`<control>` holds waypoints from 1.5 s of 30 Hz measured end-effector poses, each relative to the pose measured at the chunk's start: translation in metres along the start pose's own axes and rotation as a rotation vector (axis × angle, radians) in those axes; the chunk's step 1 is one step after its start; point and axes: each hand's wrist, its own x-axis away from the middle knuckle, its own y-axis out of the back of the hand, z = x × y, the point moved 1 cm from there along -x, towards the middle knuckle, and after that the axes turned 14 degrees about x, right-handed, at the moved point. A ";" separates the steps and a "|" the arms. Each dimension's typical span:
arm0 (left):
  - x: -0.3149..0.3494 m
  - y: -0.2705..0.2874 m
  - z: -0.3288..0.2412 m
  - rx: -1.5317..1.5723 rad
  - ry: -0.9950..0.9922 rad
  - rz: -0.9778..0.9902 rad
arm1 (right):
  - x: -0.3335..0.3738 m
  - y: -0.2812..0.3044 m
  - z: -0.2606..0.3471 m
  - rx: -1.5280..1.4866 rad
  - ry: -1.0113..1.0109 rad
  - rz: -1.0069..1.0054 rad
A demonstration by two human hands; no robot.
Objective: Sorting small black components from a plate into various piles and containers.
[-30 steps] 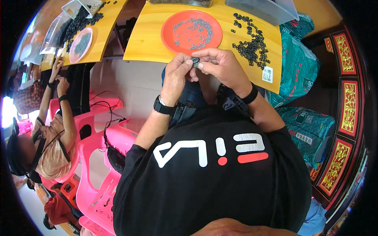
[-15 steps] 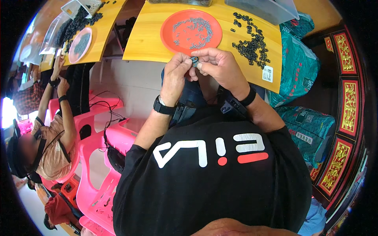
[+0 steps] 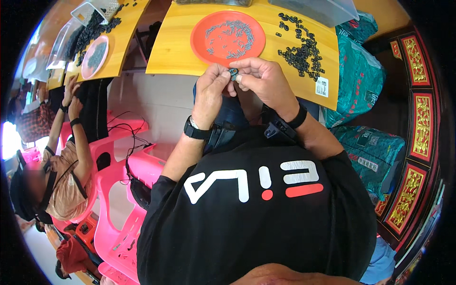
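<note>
A small dark oblong part (image 3: 233, 72) with an orange-toned hole sits between my fingertips, just off the front edge of the table. My left hand (image 3: 213, 81) pinches it from the left between thumb and fingers. From the other side, the thumb and index finger of my right hand (image 3: 259, 76) close on it. Beyond my hands lies a round red plate (image 3: 202, 52) with many thin grey metal pieces, screws or pins, scattered in it. To its right, loose black parts (image 3: 299, 59) of similar size are spread over the wooden table (image 3: 175, 52).
A clear plastic bin (image 3: 327, 14) stands at the far right of the table, near a white label (image 3: 321, 87). Green woven sacks (image 3: 361, 78) are stacked on the right. At left are pink plastic chairs (image 3: 114, 213), a seated person (image 3: 71, 175) and a second table (image 3: 126, 31).
The small part has turned slightly between my fingers and shows more of its face. Both hands keep nearly the same place. At left, the other person's hands have shifted a little.
</note>
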 end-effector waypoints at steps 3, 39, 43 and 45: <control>0.000 -0.003 -0.002 -0.182 -0.086 0.021 | -0.001 0.002 0.000 0.069 0.003 -0.030; 0.005 0.003 -0.002 -0.704 -0.669 0.105 | 0.008 0.003 0.022 0.020 -0.011 0.049; 0.005 0.004 0.001 -0.723 -0.675 0.097 | 0.008 0.003 0.022 0.035 0.009 0.044; 0.006 0.002 0.001 -0.721 -0.677 0.090 | 0.008 0.002 0.022 0.034 0.011 0.041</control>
